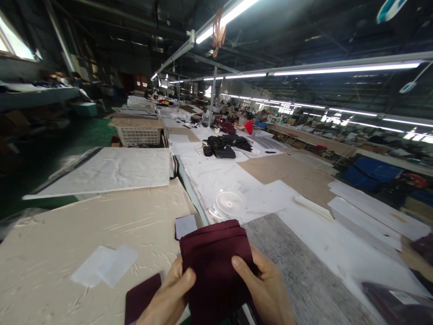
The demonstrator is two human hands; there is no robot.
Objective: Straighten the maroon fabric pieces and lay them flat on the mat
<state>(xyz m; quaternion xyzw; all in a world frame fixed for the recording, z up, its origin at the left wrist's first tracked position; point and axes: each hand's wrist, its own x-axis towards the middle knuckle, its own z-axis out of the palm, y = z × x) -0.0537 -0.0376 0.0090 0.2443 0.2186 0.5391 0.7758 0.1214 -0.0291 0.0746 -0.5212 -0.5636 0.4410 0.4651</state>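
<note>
One head-worn camera looks forward and down.

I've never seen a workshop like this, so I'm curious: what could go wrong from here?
The layers of dark red cloth, held between the left hand and right hand, might slip out of line. The two pale pieces lying unweighted on the beige sheet could drift if the white fan blows their way.

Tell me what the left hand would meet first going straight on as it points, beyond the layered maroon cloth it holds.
Past that cloth, the left hand would likely meet the round white plastic-looking fan, though depth is unclear.
</note>
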